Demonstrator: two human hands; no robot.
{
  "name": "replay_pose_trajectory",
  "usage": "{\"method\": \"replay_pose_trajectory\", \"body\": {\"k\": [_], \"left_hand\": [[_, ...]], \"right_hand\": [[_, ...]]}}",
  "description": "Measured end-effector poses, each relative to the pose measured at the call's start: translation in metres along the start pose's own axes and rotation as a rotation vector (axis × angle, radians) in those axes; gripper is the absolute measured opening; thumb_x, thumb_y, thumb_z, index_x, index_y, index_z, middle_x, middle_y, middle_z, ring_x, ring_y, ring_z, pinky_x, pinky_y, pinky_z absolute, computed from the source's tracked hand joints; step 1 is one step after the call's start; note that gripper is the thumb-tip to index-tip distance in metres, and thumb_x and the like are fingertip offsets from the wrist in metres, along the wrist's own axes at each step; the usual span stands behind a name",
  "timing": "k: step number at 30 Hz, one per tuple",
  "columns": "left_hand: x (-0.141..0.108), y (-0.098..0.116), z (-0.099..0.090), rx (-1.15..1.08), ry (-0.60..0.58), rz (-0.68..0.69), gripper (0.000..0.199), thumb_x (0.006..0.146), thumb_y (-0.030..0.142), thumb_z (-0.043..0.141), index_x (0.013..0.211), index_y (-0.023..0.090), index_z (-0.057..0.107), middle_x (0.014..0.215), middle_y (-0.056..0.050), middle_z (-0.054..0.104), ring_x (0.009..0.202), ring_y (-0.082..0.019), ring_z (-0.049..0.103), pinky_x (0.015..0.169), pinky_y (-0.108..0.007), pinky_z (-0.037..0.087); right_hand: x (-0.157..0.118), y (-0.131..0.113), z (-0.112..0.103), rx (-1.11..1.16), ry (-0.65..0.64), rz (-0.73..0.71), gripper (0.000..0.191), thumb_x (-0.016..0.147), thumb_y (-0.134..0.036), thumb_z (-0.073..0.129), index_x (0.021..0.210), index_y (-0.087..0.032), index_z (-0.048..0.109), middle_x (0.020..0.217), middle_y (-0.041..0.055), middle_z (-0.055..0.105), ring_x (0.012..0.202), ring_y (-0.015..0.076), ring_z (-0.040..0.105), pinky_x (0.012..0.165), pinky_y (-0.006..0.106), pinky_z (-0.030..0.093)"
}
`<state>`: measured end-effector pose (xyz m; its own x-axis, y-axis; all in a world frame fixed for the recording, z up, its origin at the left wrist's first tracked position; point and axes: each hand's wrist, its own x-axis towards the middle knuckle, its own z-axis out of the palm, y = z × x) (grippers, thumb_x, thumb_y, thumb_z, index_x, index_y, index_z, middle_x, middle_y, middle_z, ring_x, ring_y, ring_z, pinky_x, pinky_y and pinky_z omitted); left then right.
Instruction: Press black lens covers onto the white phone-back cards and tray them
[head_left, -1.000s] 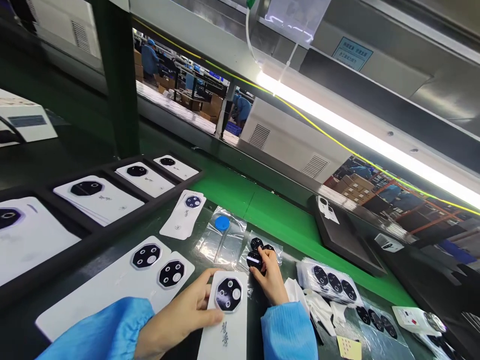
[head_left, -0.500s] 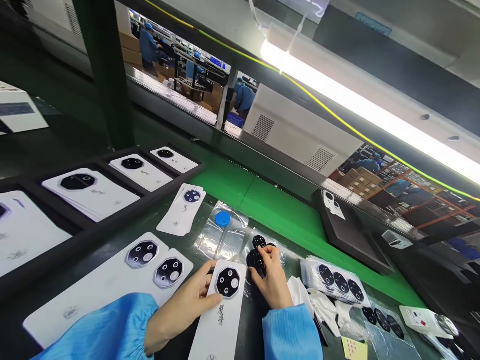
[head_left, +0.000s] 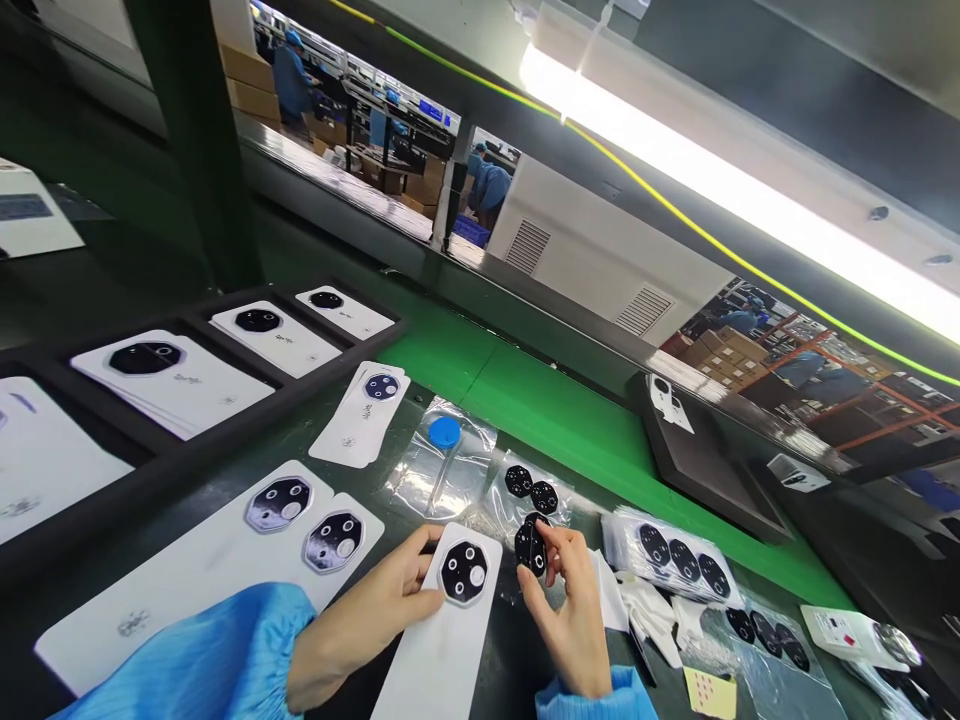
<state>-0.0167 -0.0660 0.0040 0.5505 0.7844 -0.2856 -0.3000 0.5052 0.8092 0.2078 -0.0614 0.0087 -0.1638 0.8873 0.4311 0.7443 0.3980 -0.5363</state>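
Note:
My left hand (head_left: 375, 610) grips the left edge of a white panel (head_left: 442, 650), its thumb lying on the front below an octagonal black piece with round holes. Between the thumb and fingers of my right hand (head_left: 570, 600) is a black octagonal disc (head_left: 531, 546), tilted upright just right of the panel. Behind it, more black discs (head_left: 544, 496) lie on a clear plastic bag. Two larger white panels (head_left: 202, 560) with black octagons lie to the left of my left hand.
Stacked white panels (head_left: 360, 415) and a blue round cap (head_left: 444, 432) on clear film stand behind. A black tray (head_left: 255, 400) of panels is at left. Bagged discs (head_left: 667, 560), white cloths (head_left: 649, 610) and a yellow note (head_left: 709, 692) lie at right.
My right hand has lifted a black disc off the bag and moved it right and nearer. The white panel in my left hand has shifted slightly right, and its lettering no longer shows.

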Motion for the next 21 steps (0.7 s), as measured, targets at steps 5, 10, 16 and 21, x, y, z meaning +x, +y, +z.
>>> {"method": "replay_pose_trajectory", "body": {"k": [5,10,16,21], "left_hand": [[0.003,0.004,0.002,0.046,-0.01,-0.003,0.065,0.073,0.025,0.064,0.13,0.022,0.034,0.103,-0.004,0.069,0.085,-0.02,0.066,0.07,-0.027,0.047],[0.005,0.006,0.004,0.121,0.028,-0.008,0.064,0.073,0.022,0.059,0.131,0.021,0.032,0.1,-0.002,0.069,0.081,-0.018,0.064,0.067,-0.026,0.046],[0.007,0.005,0.0,0.105,0.036,-0.015,0.065,0.072,0.025,0.061,0.131,0.022,0.034,0.104,-0.003,0.069,0.088,-0.02,0.065,0.072,-0.028,0.047],[0.01,0.005,-0.003,0.076,0.032,-0.016,0.066,0.07,0.024,0.061,0.13,0.022,0.035,0.104,-0.004,0.07,0.087,-0.021,0.066,0.07,-0.028,0.048]], "right_hand": [[-0.005,-0.001,0.007,0.075,0.097,0.083,0.028,0.083,-0.024,0.056,0.11,-0.024,0.056,0.087,0.0034,0.051,0.066,0.0181,0.048,0.061,0.031,0.05],[-0.004,0.004,0.012,0.052,0.123,0.035,0.026,0.082,-0.025,0.057,0.109,-0.025,0.056,0.085,0.0013,0.051,0.06,0.0159,0.045,0.058,0.029,0.047],[0.001,0.002,0.006,0.015,0.076,-0.014,0.029,0.081,-0.019,0.058,0.109,-0.025,0.055,0.09,0.0027,0.055,0.06,0.0147,0.05,0.056,0.028,0.05],[0.002,0.002,0.007,0.01,0.071,-0.038,0.03,0.081,-0.018,0.057,0.11,-0.024,0.054,0.1,0.0062,0.056,0.065,0.0154,0.054,0.055,0.028,0.052]]}}
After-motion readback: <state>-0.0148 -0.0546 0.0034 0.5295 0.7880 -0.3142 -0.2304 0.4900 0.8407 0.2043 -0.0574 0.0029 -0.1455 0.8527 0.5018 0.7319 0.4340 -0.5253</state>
